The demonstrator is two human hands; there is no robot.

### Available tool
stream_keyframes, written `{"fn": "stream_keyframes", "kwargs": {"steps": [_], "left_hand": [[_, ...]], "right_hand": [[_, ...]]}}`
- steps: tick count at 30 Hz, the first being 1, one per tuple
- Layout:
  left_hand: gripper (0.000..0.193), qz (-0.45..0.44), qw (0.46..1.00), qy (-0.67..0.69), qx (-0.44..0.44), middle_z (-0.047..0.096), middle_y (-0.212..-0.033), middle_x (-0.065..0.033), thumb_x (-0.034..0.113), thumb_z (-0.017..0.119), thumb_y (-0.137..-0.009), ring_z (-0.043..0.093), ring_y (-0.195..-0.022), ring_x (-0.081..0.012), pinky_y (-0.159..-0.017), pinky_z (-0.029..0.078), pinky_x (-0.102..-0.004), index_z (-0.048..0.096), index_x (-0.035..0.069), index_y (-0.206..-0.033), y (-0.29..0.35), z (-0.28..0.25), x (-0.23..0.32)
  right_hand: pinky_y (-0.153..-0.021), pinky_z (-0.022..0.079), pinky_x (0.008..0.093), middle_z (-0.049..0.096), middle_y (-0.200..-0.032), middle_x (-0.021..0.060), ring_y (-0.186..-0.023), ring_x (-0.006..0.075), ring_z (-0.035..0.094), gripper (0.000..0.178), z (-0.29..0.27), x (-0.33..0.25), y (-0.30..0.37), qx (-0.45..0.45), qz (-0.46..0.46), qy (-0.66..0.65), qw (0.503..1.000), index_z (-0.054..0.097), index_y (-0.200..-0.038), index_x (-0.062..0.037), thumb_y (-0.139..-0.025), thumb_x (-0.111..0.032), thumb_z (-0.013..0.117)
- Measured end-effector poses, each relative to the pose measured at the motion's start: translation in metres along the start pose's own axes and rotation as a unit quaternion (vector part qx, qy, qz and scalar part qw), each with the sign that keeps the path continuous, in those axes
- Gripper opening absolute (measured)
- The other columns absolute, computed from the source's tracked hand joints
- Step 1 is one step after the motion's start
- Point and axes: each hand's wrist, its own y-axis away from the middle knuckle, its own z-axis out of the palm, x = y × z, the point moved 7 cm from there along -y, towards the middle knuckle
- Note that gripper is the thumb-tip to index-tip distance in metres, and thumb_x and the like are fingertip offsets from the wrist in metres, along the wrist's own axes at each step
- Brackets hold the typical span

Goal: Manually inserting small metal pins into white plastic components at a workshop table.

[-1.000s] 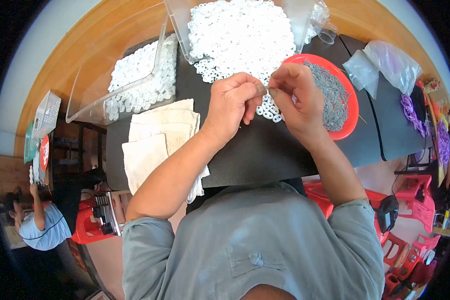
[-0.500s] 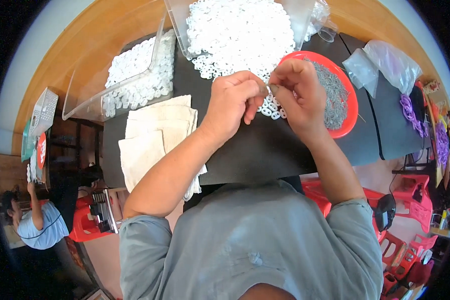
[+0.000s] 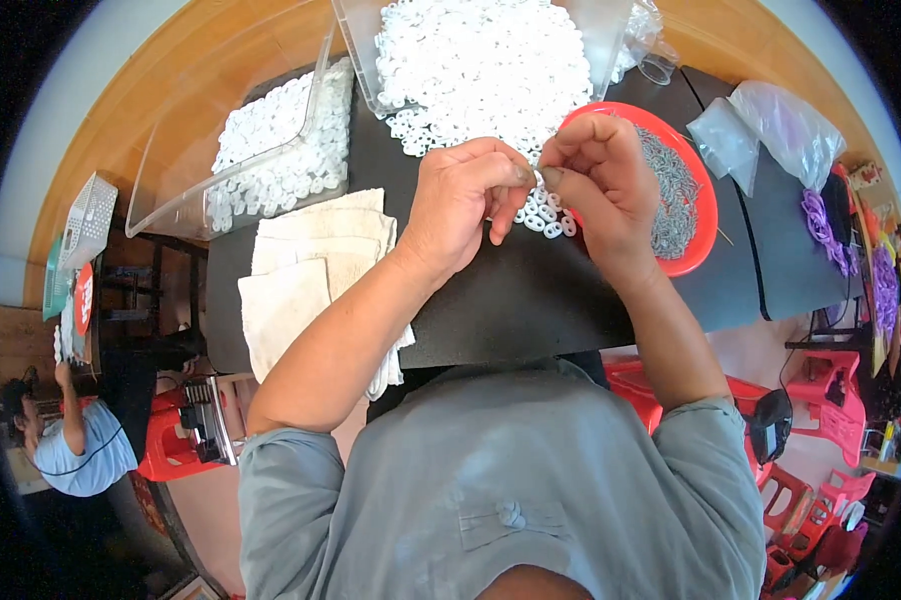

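Note:
My left hand (image 3: 471, 195) and my right hand (image 3: 611, 190) meet fingertip to fingertip over the dark table. Both are closed in a pinch, and between them shows a small white oval piece (image 3: 540, 179), partly hidden by the fingers. Whether my right fingers also hold a thin grey piece cannot be seen. Just below the fingertips lie several loose white oval pieces with two holes (image 3: 546, 213). They trail from a large heap of white pieces (image 3: 486, 70). Partly behind my right hand is a red bowl (image 3: 709, 235) filled with thin grey pieces (image 3: 671, 190).
A clear plastic bin (image 3: 356, 50) stands behind the heap. Another clear bin (image 3: 141, 200) with white pieces is tipped at the left. Cream cloths (image 3: 286, 300) lie by my left forearm. Plastic bags (image 3: 791, 125) and purple cord (image 3: 821, 225) are at the right. Another person (image 3: 86, 450) is far left.
My hands stay at nearly the same spot, fingertips still together. The right fingers have shifted slightly, and a bit more of the white piece shows between them.

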Motion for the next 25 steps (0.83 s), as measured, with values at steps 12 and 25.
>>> {"fn": "stream_keyframes", "kwargs": {"steps": [12, 25], "left_hand": [[0.011, 0.010, 0.999, 0.044, 0.012, 0.056, -0.058, -0.0086, 0.005, 0.060, -0.078, 0.046, -0.040, -0.0117, -0.036, 0.035, -0.0241, 0.062, -0.005, -0.075, -0.003, -0.005, 0.006], [0.014, 0.047, 0.997, -0.057, 0.002, 0.059, -0.062, -0.0085, 0.010, 0.059, -0.082, 0.048, -0.043, -0.0114, -0.039, 0.035, -0.0222, 0.065, -0.003, -0.083, -0.002, -0.007, 0.007]], "right_hand": [[-0.062, 0.042, 0.0210, 0.062, -0.086, 0.0048, -0.075, 0.0082, 0.057, 0.018, -0.016, 0.005, -0.006, 0.048, 0.069, 0.021, 0.996, 0.053, -0.107, -0.0017, -0.090, -0.003, 0.058], [-0.062, 0.040, 0.0203, 0.058, -0.079, -0.0005, -0.071, 0.0048, 0.051, 0.009, 0.002, 0.003, -0.003, -0.076, 0.061, 0.134, 0.986, 0.059, -0.097, 0.0017, -0.090, -0.005, 0.061]]}}
